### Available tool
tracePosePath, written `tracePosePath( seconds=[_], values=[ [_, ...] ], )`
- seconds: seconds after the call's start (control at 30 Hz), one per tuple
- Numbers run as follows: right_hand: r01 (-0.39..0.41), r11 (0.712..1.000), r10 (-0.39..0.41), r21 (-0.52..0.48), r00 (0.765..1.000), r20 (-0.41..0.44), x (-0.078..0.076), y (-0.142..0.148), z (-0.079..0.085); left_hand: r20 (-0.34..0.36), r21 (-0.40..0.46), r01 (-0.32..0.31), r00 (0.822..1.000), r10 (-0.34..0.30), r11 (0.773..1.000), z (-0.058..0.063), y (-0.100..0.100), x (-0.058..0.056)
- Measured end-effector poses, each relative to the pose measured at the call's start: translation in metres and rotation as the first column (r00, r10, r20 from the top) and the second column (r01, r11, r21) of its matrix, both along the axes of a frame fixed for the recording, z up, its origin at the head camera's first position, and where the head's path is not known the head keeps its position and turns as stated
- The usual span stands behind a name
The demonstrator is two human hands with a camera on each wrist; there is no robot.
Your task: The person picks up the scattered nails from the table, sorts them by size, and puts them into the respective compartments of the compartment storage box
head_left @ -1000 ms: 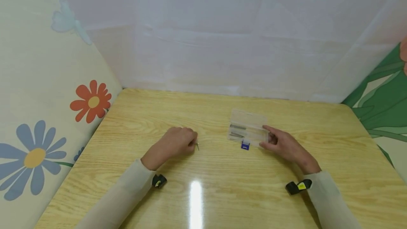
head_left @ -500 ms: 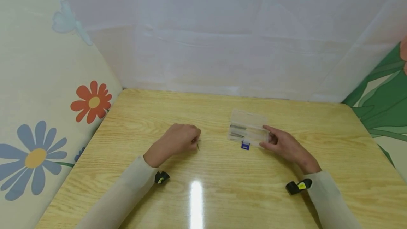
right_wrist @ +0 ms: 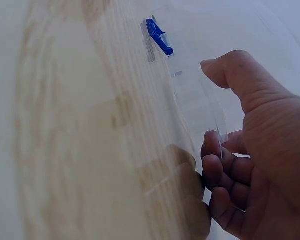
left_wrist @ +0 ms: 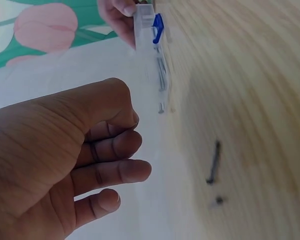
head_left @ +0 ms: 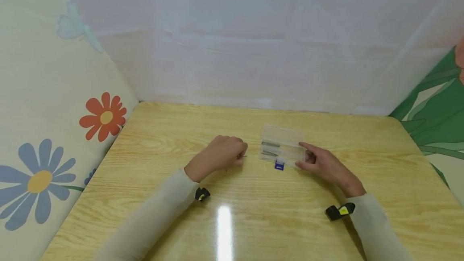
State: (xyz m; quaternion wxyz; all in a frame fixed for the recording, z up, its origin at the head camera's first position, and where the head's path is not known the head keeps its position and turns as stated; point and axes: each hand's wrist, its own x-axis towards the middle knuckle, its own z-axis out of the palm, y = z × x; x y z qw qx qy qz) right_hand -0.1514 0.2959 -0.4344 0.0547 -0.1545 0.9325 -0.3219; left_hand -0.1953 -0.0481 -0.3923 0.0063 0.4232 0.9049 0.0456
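My left hand [head_left: 221, 154] is just left of the clear plastic box [head_left: 279, 134]. Its thumb and index finger pinch a small thin screw [head_left: 245, 156], whose tip barely shows; in the left wrist view the fingers hide it. My right hand [head_left: 324, 166] holds the box's right end, thumb at the near corner and a finger along the far one. The box lies with its lid folded back. Several thin dark screws [head_left: 270, 153] are in its left compartments. A blue latch [head_left: 279, 165] hangs from the near edge.
Beneath the left hand, a dark screw [left_wrist: 214, 162] and a shorter blurred piece [left_wrist: 218, 201] lie on the wooden table [head_left: 275, 212]. A white sheet [head_left: 232, 63] hangs behind the table, with flowered panels on both sides.
My left hand has lifted the screw from the table and moved right, towards the box. The right hand and box have stayed in place.
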Motion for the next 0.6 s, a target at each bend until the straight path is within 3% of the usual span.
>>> tracePosePath(
  seconds=[0.33,0.6],
  values=[
    [0.004,1.000,-0.004,-0.018,1.000,-0.003,0.000,0.002,0.000,0.011,0.017,0.083,0.996,-0.083,0.996,0.003,0.050,-0.009],
    [0.006,0.999,-0.006,-0.042,1.000,0.000,-0.001,0.002,-0.002,0.042,0.002,0.106,0.993,-0.106,0.994,0.003,0.078,-0.014]
  ],
)
